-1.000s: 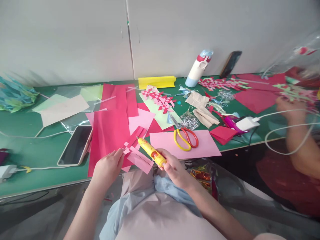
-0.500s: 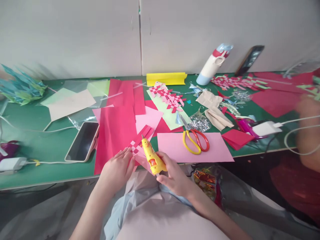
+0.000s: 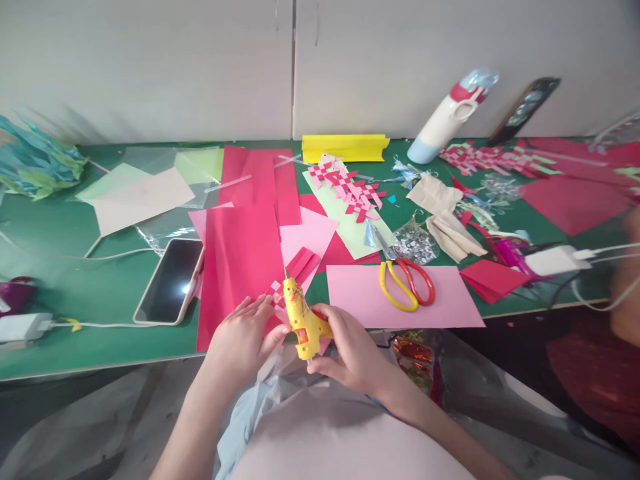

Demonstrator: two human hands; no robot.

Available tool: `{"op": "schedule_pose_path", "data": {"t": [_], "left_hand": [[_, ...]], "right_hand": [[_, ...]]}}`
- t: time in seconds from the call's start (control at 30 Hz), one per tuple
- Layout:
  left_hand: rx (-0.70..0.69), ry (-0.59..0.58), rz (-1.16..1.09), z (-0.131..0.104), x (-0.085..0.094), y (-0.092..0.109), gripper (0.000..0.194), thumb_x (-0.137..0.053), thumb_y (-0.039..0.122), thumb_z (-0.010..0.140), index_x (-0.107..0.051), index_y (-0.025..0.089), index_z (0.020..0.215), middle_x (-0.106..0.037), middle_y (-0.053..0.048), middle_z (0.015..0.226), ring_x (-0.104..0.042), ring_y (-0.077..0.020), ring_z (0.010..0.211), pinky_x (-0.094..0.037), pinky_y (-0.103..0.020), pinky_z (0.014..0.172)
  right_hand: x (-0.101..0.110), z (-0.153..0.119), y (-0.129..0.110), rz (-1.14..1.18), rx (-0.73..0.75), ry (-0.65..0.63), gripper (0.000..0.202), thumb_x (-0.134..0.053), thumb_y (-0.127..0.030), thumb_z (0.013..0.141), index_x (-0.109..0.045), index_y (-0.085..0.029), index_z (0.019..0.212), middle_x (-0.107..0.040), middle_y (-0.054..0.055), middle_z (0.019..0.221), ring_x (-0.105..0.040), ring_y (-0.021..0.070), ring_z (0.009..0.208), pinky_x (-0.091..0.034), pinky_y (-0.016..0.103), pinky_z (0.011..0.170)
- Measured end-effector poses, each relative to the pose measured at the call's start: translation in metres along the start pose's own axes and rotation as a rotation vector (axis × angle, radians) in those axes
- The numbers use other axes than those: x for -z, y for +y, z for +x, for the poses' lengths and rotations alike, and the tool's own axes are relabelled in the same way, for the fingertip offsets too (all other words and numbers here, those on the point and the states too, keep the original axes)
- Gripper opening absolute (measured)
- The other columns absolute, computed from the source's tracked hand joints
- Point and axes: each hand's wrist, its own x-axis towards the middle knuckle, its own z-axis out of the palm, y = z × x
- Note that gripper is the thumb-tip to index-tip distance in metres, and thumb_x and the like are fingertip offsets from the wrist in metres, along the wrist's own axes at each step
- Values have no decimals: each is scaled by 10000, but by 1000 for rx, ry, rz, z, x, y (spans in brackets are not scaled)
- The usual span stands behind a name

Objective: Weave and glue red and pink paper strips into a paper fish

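Right hand grips the glue gun, likely light and stiff, best held by its handle, over woven paper, probably flimsy, which the left hand, laid flat, seems to steady.

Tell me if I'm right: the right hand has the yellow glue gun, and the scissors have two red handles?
Not quite: the scissors have one red handle and one yellow, as the head view shows. The right hand does have the yellow glue gun.

Phone and scissors-topped pink paper on green table
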Motion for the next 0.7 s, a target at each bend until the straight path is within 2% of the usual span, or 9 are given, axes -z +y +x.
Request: {"op": "schedule_pose_path", "data": {"t": [0.27, 0.5, 0.7], "left_hand": [[3, -2, -11, 1, 1, -3, 570, -318, 580, 942, -560, 176, 1263, -639, -115, 1288, -581, -272, 1219, -451, -494, 1056], [7, 4, 6, 1, -1, -4, 620, -340, 637, 905, -574, 182, 1255, -645, -119, 1276, -578, -286, 1220, -460, -494, 1044], [-1, 12, -1, 0, -1, -4, 554, -377, 604, 912, -568, 219, 1260, -658, -101, 1263, -596, -277, 1200, -453, -495, 1049]], "right_hand": [[1, 4, 1, -44, 44, -19, 711, -510, -712, 821, -391, -178, 1276, -622, 170, 1110, -613, 315, 999, -484, 468, 862], [0, 5, 4, -72, 70, 1, 695, -542, -695, 814, -394, -168, 1243, -633, 174, 1092, -620, 320, 988, -492, 477, 835], [0, 6, 4, -82, 65, 1, 711, -558, -692, 805, -418, -156, 1250, -644, 172, 1089, -625, 316, 974, -500, 477, 829]]}}
